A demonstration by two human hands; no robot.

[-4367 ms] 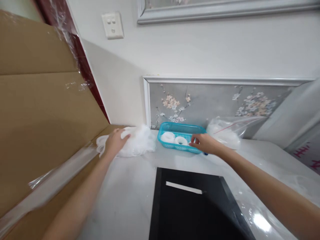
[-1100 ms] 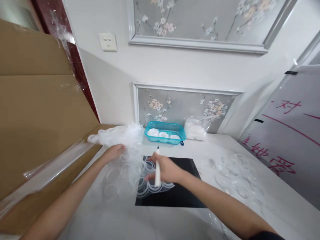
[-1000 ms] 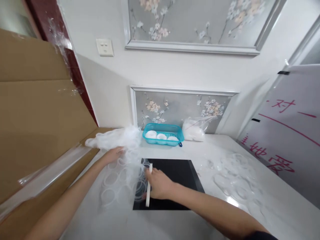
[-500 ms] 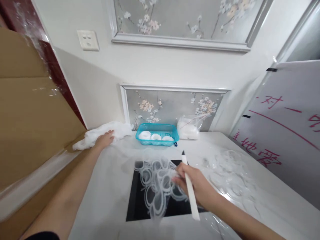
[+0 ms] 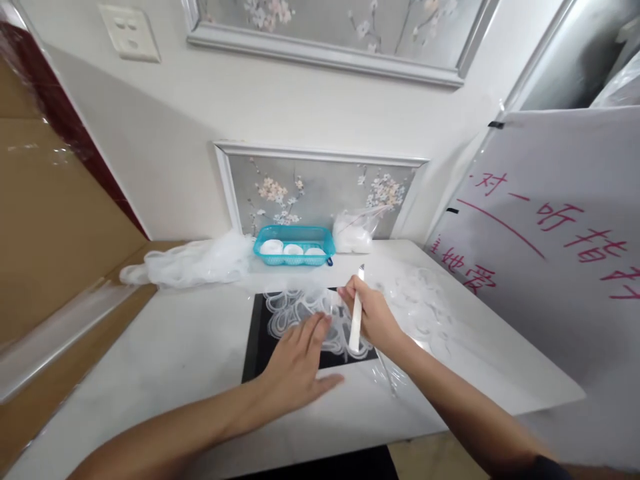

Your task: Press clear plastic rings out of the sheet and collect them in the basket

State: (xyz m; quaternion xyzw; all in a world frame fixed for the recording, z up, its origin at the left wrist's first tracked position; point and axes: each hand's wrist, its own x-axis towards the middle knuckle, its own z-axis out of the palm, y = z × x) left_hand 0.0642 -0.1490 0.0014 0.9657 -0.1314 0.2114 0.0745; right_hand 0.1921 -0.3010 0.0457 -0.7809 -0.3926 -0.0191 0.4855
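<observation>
My right hand (image 5: 374,319) grips a slim white utility knife (image 5: 356,320), its metal tip pointing up and away from me. Its thumb and fingertips are at the far right part of a translucent, ring-patterned piece (image 5: 280,323) that looks like plastic or sheer trim. That piece lies loosely bunched on a black mat (image 5: 256,340). With fingers stretched out, my left hand (image 5: 297,363) hovers over or rests on its near edge; contact is hard to tell. A similar loose pile (image 5: 423,303) lies to the right of my right hand.
On the white table (image 5: 175,340), a turquoise basket (image 5: 293,231) holds white rolls (image 5: 293,250) by the wall. Beside it stands a clear bag (image 5: 354,235) of white material. A white sheer heap (image 5: 200,262) lies back left, near cardboard (image 5: 60,193). A written-on white board (image 5: 540,173) stands right.
My left hand has left the white heap at the back left and come to the ring-patterned piece. My right hand still holds the knife, now more upright. The view has shifted.
</observation>
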